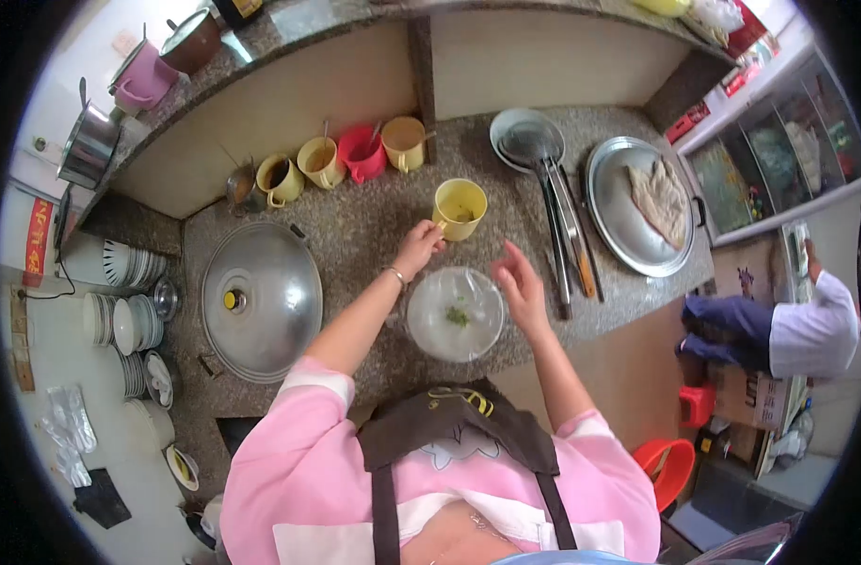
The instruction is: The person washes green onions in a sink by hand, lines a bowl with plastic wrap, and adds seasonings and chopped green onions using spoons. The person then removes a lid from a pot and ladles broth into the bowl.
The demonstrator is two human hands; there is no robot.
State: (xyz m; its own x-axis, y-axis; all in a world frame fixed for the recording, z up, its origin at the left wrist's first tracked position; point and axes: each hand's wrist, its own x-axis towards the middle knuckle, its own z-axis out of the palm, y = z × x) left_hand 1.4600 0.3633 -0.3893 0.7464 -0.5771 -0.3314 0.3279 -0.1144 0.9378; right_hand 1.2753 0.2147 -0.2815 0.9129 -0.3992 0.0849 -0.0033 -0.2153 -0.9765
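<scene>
My left hand (pixel 419 249) grips the handle of a yellow mug (pixel 459 209), which has a little of something dark inside. Just below it on the counter is a bowl (pixel 432 330) that looks lined with clear plastic, with a small heap of chopped greens (pixel 458 316) in the middle. To the right of this bowl my right hand (pixel 522 287) hovers with its fingers apart, holding nothing. Whether its fingertips touch the plastic at the rim, I cannot tell.
Yellow and red mugs (pixel 363 153) line the back. A lidded wok (pixel 263 303) sits left. Right are a strainer (pixel 531 144), long-handled tools (pixel 567 235) and a big lid (pixel 640 207) with a cloth (pixel 658 202). Another person (pixel 797 325) works far right.
</scene>
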